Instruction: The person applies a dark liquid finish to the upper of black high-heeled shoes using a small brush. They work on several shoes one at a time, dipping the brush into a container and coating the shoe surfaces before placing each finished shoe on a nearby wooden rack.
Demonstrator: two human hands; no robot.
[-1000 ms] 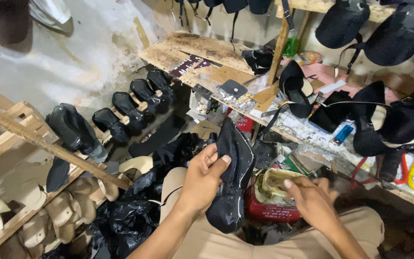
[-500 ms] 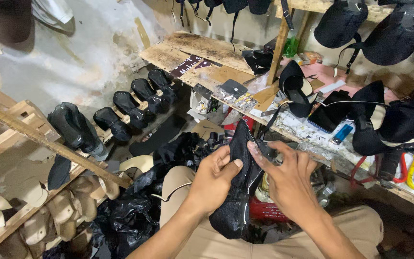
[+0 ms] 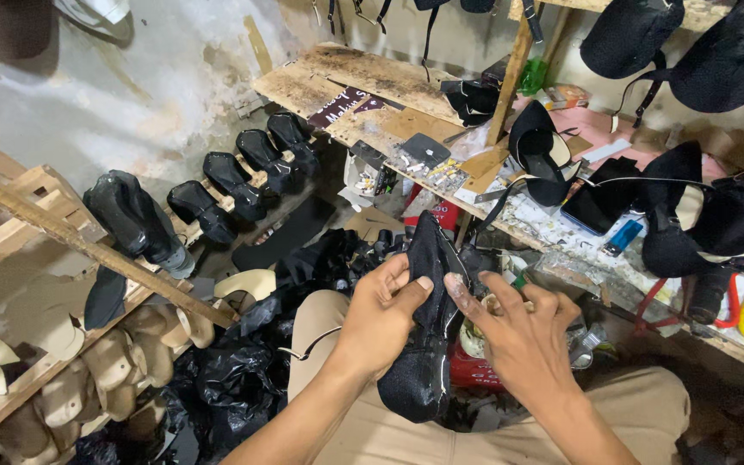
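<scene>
Cluttered, dusty workshop surroundings close in around your lap at the bottom of the frame. Your left hand (image 3: 382, 317) is curled around a black shoe upper (image 3: 424, 344) of rough fabric, held upright at centre frame, thumb pressed on its front. Your right hand (image 3: 523, 331) is half open, fingertips touching the upper's edge. Crinkled black plastic bags (image 3: 234, 370) lie lower left. Farther up, glossy black shoes (image 3: 243, 176) line a wooden rack (image 3: 62, 228), and a scarred wooden bench (image 3: 372, 82) fills the top.
</scene>
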